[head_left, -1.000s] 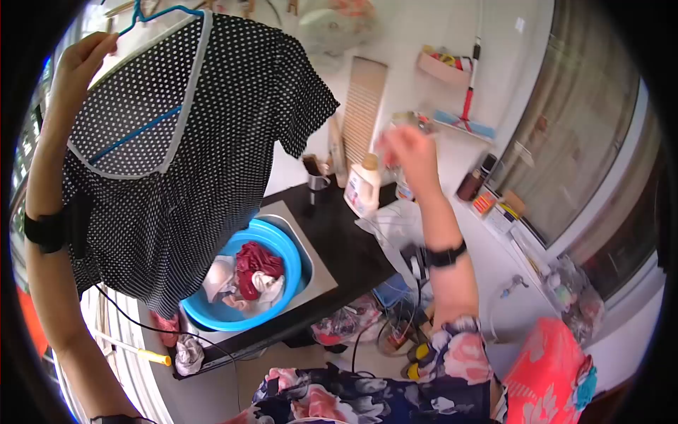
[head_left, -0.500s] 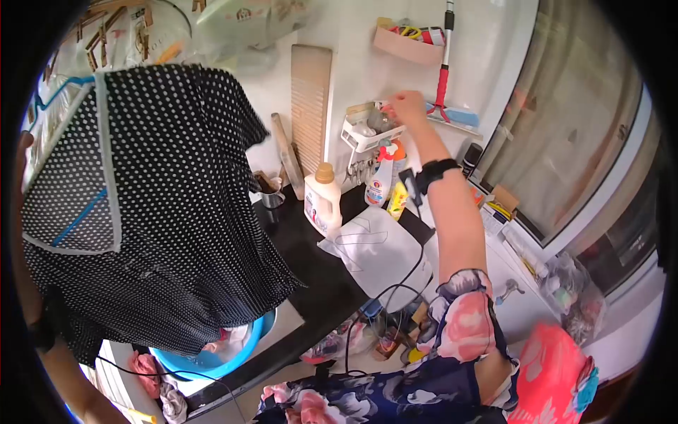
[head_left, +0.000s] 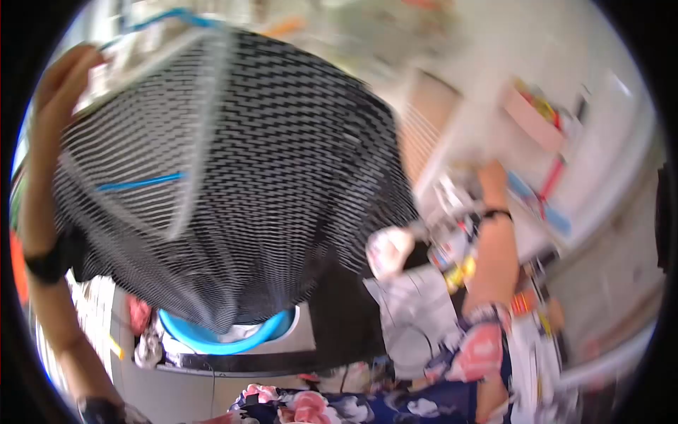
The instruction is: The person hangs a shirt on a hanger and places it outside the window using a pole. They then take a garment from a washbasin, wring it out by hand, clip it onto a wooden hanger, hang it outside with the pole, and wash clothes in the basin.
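A black short-sleeved top with white dots (head_left: 296,141) hangs from a blue hanger (head_left: 176,15) and fills the left and middle of the head view. My left hand (head_left: 69,74) is raised at the upper left, fingers curled at the hanger's edge and seemingly closed on it. On the far side, my right hand (head_left: 492,178) is at the white wall basket (head_left: 455,194). Motion blur smears its fingers, so I cannot make out whether they hold anything. Below the top stands a blue basin (head_left: 226,345) with light cloth inside.
A detergent bottle (head_left: 390,251) stands on the dark counter (head_left: 346,311), near a white sheet (head_left: 417,311). A ribbed washboard (head_left: 427,124) leans on the wall. A pink holder (head_left: 533,116) and a red-handled squeegee (head_left: 554,177) are at the upper right. A pink cloth (head_left: 138,314) lies left of the basin.
The view has swung, and the dotted top now sits higher and further right in it. My left hand has come up into view. My right hand remains by the wall basket.
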`<state>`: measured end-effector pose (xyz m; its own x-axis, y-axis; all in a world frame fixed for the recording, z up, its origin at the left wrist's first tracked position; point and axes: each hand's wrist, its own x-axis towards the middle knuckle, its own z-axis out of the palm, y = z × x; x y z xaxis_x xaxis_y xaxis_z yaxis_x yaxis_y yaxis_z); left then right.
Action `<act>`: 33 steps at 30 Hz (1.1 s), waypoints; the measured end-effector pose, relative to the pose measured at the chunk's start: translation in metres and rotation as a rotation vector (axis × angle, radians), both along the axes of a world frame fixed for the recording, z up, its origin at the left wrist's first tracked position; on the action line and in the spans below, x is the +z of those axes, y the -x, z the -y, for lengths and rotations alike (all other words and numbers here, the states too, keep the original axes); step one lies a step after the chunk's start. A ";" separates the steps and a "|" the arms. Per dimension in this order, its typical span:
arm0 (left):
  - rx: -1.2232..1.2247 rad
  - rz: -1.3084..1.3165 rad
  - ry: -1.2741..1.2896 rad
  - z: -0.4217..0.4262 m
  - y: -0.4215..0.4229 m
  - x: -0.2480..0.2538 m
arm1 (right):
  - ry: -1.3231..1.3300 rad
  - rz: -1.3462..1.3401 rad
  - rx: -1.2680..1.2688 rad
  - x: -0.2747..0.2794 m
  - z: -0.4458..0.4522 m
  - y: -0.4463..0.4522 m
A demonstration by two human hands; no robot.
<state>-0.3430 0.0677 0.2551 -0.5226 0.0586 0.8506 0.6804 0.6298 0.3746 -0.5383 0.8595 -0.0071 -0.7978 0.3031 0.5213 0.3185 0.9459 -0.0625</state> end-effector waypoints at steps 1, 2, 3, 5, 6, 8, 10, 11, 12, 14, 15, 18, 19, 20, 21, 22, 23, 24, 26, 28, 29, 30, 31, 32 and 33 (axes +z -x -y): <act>-0.014 -0.036 0.085 -0.016 -0.010 0.001 | 0.001 0.007 0.022 0.000 0.001 -0.002; -0.031 -0.076 0.149 -0.016 -0.013 0.001 | -0.017 -0.010 -0.003 0.000 0.004 -0.006; -0.012 -0.060 0.151 -0.035 -0.026 0.000 | -0.022 -0.064 -0.049 0.006 0.001 -0.013; -0.025 -0.049 0.186 -0.033 -0.024 -0.002 | 0.036 -0.227 -0.140 0.040 0.023 -0.035; -0.029 -0.051 0.194 -0.031 -0.022 -0.002 | 0.169 -0.241 -0.163 0.053 0.033 -0.045; -0.026 -0.057 0.189 -0.027 -0.026 -0.006 | 0.286 -0.381 0.032 0.092 0.062 -0.066; -0.056 -0.128 0.201 -0.034 -0.026 -0.007 | 0.688 -0.616 0.447 0.126 0.095 -0.079; -0.063 -0.126 0.201 -0.031 -0.025 -0.009 | 0.966 -0.722 0.679 0.144 0.122 -0.089; -0.053 -0.099 0.204 -0.028 -0.025 -0.009 | 1.011 -0.657 0.842 0.173 0.180 -0.125; -0.048 -0.072 0.206 -0.024 -0.027 -0.007 | 1.002 -0.566 1.098 0.213 0.271 -0.172; -0.047 -0.098 0.219 -0.026 -0.028 -0.005 | 0.957 -0.540 1.188 0.222 0.295 -0.178; -0.062 -0.186 0.266 -0.024 -0.032 0.000 | 0.910 -0.446 1.455 0.247 0.367 -0.193; -0.074 -0.252 0.294 -0.022 -0.034 0.002 | 0.882 -0.428 1.583 0.253 0.388 -0.197; -0.069 -0.236 0.295 -0.019 -0.040 0.002 | 0.846 -0.406 1.715 0.259 0.407 -0.200; -0.063 -0.239 0.287 -0.014 -0.045 0.001 | 0.838 -0.399 1.721 0.264 0.421 -0.204; -0.042 -0.209 0.315 -0.029 -0.034 0.008 | 0.832 -0.354 1.736 0.270 0.415 -0.190; -0.017 -0.199 0.336 -0.029 -0.035 0.010 | 0.802 -0.315 1.760 0.274 0.421 -0.190; -0.026 -0.219 0.347 -0.026 -0.036 0.011 | 0.801 -0.308 1.771 0.277 0.427 -0.191; 0.001 -0.192 0.340 -0.021 -0.041 0.012 | 0.688 -0.278 1.694 0.277 0.440 -0.190; 0.025 -0.166 0.334 -0.016 -0.044 0.013 | 0.653 -0.251 1.684 0.275 0.451 -0.190; 0.031 -0.163 0.331 -0.015 -0.045 0.015 | 0.615 -0.230 1.671 0.276 0.454 -0.192; 0.074 -0.231 0.377 -0.007 -0.047 0.016 | 0.609 -0.219 1.680 0.277 0.460 -0.197; 0.121 -0.290 0.417 0.006 -0.049 0.013 | 0.545 -0.259 1.620 0.276 0.470 -0.202; 0.094 -0.285 0.440 0.017 -0.045 0.015 | 0.497 -0.282 1.567 0.273 0.478 -0.202; 0.192 -0.121 0.367 0.010 -0.059 0.013 | 0.502 -0.325 1.594 0.271 0.483 -0.197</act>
<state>-0.2844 0.0574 0.2679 -0.4516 0.2799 0.8472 0.5630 0.8260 0.0272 -0.3413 0.3765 0.2636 -0.3384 -0.4590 0.8215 -0.9410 0.1595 -0.2985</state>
